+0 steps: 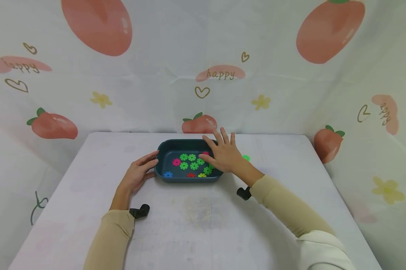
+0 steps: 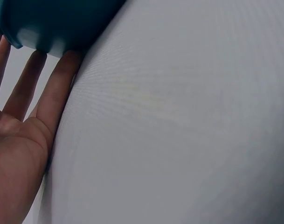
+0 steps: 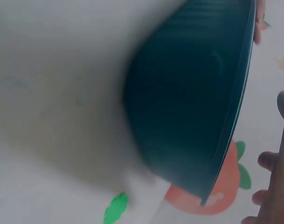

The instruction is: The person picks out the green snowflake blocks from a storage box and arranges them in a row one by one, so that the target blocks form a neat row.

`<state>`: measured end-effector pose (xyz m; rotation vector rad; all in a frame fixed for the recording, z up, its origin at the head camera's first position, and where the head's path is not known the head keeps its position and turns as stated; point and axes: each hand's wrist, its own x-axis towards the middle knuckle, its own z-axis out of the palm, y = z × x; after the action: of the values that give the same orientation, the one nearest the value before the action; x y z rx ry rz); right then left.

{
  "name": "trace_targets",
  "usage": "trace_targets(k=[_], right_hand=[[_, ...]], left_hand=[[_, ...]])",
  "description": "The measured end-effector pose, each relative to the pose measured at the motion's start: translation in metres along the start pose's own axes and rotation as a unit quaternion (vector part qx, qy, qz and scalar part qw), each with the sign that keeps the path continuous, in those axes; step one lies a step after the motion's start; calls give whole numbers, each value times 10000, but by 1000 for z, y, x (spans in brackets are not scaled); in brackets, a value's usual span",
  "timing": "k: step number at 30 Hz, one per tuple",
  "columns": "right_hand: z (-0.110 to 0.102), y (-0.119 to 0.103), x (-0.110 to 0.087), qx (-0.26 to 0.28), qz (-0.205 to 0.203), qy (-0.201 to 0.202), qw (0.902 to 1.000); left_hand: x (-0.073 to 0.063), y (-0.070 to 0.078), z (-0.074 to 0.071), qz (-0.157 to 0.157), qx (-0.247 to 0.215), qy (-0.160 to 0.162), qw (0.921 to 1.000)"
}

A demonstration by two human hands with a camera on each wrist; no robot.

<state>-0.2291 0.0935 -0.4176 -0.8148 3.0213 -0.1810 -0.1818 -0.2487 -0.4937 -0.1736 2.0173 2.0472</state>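
Note:
A dark teal plastic basin (image 1: 186,180) stands on the white table, with several flower-shaped plastic discs inside: mostly green discs (image 1: 184,165), plus a pink disc (image 1: 176,162), a blue disc (image 1: 168,174), a red disc (image 1: 191,175) and a yellow disc (image 1: 202,175). My left hand (image 1: 137,174) rests its extended fingertips against the basin's left end; the left wrist view shows these fingers (image 2: 55,93) nearly straight at the wall. Over the basin's right end, my right hand (image 1: 224,153) spreads its fingers and hides part of the rim and some discs. Nothing shows in its grasp.
One green disc (image 1: 246,157) lies on the table right of the basin, partly behind the right hand. A white cloth backdrop (image 1: 149,97) printed with strawberries, hearts and flowers hangs behind the table (image 1: 203,232). Black wrist cameras (image 1: 140,211) sit at both cuffs.

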Motion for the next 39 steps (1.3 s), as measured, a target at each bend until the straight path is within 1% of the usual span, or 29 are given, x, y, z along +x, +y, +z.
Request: trace_targets(k=[9, 15, 20, 25, 28, 32, 39], right_hand=[[2, -21, 15, -8, -336, 88, 9994], [4, -34, 19, 180, -519, -71, 9985], [9, -42, 23, 310, -548, -227, 9978], [16, -51, 31, 582, -638, -185, 9961], [21, -56, 36, 749, -697, -168, 9946], [27, -62, 39, 1085, -723, -241, 9912], [40, -60, 42, 1697, -505, -255, 9839]], left_hand=[[-1, 0, -2, 17, 24, 29, 10000], [-3, 1, -4, 61, 34, 9, 10000], [-4, 4, -4, 70, 62, 0, 10000], [-6, 5, -5, 35, 21, 75, 10000], [-6, 4, -5, 58, 15, 65, 10000], [-5, 1, -6, 96, 48, 25, 9999], [-2, -1, -2, 146, 18, -58, 9999]])
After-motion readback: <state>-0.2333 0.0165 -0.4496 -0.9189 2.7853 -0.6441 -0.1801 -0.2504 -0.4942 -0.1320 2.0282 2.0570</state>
